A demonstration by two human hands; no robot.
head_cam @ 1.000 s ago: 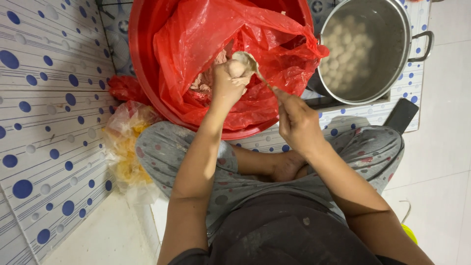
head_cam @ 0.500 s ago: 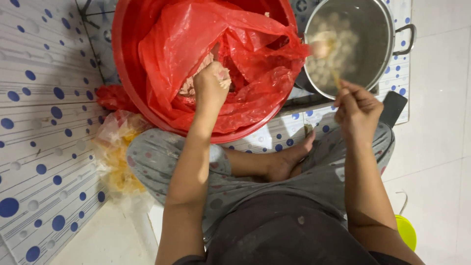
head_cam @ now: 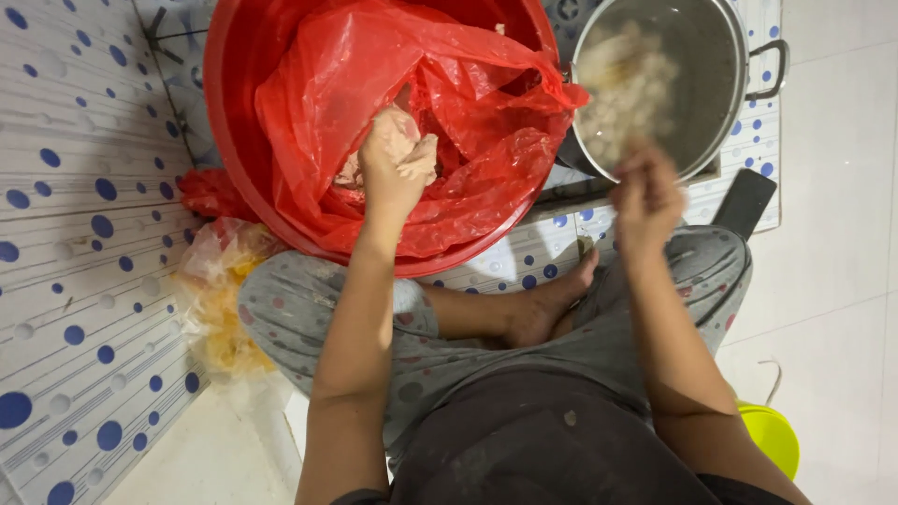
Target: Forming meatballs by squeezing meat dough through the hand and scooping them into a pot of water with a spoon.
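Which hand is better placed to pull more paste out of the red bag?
Left. The left hand already sits inside the red bag in the red basin, squeezing pale paste. The right hand is blurred at the metal pot.

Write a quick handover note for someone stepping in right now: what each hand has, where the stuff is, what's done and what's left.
Left hand: closed on a lump of pale paste, inside the red bag lining the red tub.
Right hand: blurred at the near rim of the steel pot; what it grips is unclear.
Done: a pile of pale balls sits in the pot.
Left: paste remains in the bag.
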